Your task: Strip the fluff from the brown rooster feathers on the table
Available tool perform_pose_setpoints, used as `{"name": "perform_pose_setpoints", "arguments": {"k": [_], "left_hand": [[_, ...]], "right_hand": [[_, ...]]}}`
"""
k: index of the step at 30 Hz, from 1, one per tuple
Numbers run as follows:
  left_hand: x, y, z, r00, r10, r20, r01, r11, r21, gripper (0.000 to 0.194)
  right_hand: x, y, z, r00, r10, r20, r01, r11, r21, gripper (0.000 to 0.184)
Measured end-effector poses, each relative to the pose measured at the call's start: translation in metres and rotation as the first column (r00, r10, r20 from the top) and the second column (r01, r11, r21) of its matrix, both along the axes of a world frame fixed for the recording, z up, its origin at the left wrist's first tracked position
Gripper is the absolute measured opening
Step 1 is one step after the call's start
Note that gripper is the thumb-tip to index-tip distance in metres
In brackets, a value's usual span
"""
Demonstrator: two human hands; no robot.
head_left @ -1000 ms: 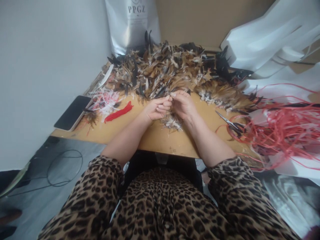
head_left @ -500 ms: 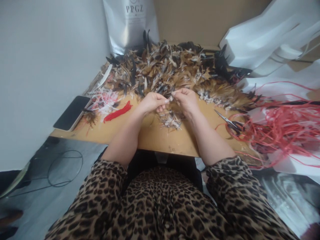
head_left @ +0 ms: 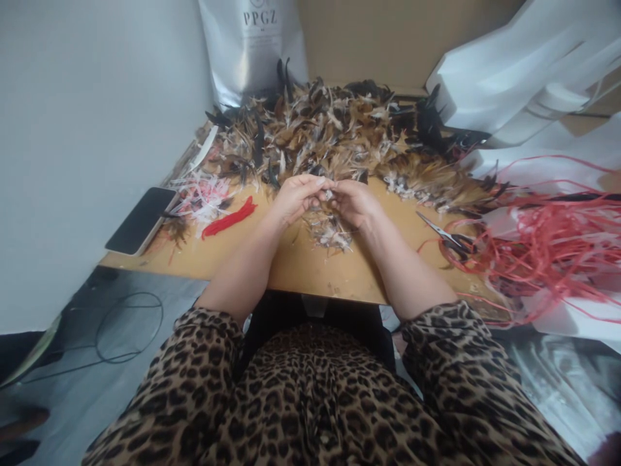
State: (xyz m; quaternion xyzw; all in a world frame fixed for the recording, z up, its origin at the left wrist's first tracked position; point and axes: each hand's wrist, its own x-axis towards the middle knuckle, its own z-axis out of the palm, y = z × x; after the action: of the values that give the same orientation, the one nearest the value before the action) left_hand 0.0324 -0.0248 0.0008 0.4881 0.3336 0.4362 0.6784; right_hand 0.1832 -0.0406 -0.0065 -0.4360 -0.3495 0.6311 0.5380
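Observation:
My left hand [head_left: 294, 196] and my right hand [head_left: 356, 202] meet fingertip to fingertip over the wooden table [head_left: 301, 262]. Both pinch a small pale feather [head_left: 328, 193] between them. Just beneath the hands lies a little heap of feather scraps [head_left: 330, 233]. Behind them a big pile of brown, black and white feathers [head_left: 330, 133] covers the back of the table. Leopard-print sleeves cover my upper arms.
Scissors [head_left: 444, 235] lie to the right beside a tangle of red string [head_left: 543, 246]. A red tassel [head_left: 229, 218], shredded pink-white strips [head_left: 201, 194] and a phone [head_left: 141, 220] sit on the left. A silver bag [head_left: 252, 45] and white sheets [head_left: 524, 65] stand behind.
The hands drew slightly apart and lifted half a second ago, and have now come back together lower over the scrap heap, still pinching the feather.

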Motion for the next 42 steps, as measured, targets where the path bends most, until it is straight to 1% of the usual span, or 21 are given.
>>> {"name": "perform_pose_setpoints", "arguments": {"k": [4,6,10,12,14,18,22,26,29,32,34,37,42], "left_hand": [[0.0,0.0,-0.001,0.997,-0.037,-0.07,0.041,0.997,0.061,0.025],[0.0,0.002,-0.002,0.994,-0.033,-0.105,0.043,0.994,0.097,0.026],[-0.001,0.005,-0.007,0.987,0.012,-0.163,0.007,0.993,0.116,0.021],[-0.001,0.007,-0.009,0.982,0.036,-0.185,-0.015,0.994,0.112,0.016],[-0.001,0.008,-0.011,0.978,0.059,-0.201,-0.037,0.993,0.11,0.01],[0.001,0.008,-0.013,0.971,0.085,-0.222,-0.068,0.994,0.086,0.01],[0.004,0.005,-0.008,0.961,0.099,-0.258,-0.083,0.994,0.073,0.011],[0.006,0.002,-0.005,0.932,0.119,-0.344,-0.089,0.991,0.099,0.009],[0.006,0.003,-0.005,0.909,0.139,-0.393,-0.092,0.987,0.135,0.008],[0.005,0.004,-0.006,0.899,0.153,-0.411,-0.092,0.982,0.165,0.008],[0.003,0.004,-0.007,0.899,0.146,-0.413,-0.081,0.982,0.17,0.007],[0.001,0.005,-0.007,0.91,0.11,-0.4,-0.047,0.985,0.163,0.008],[-0.004,0.008,-0.008,0.936,0.044,-0.348,0.015,0.986,0.164,0.011]], "right_hand": [[0.002,0.002,-0.001,1.0,0.028,0.0,-0.028,0.999,-0.042,0.012],[0.004,0.003,-0.002,0.998,0.049,0.028,-0.047,0.997,-0.066,0.014],[0.009,0.003,-0.003,0.987,0.045,0.156,-0.036,0.998,-0.059,0.019],[0.01,0.003,-0.003,0.971,0.022,0.236,-0.012,0.999,-0.045,0.02],[0.01,0.003,-0.002,0.959,0.001,0.283,0.008,0.999,-0.031,0.02],[0.007,0.002,-0.001,0.96,0.0,0.278,0.002,1.0,-0.009,0.022],[0.003,-0.001,0.001,0.962,0.001,0.272,-0.003,1.0,0.006,0.023],[0.0,-0.003,0.0,0.96,-0.023,0.28,0.021,1.0,0.01,0.026],[-0.002,-0.002,-0.002,0.958,-0.037,0.285,0.035,0.999,0.012,0.031],[-0.001,0.0,-0.003,0.955,-0.071,0.289,0.071,0.997,0.01,0.03],[0.0,0.0,-0.002,0.952,-0.098,0.289,0.1,0.995,0.009,0.026],[0.001,-0.001,0.0,0.946,-0.102,0.308,0.104,0.994,0.01,0.021],[0.003,-0.004,0.004,0.926,-0.039,0.375,0.032,0.999,0.024,0.014]]}}
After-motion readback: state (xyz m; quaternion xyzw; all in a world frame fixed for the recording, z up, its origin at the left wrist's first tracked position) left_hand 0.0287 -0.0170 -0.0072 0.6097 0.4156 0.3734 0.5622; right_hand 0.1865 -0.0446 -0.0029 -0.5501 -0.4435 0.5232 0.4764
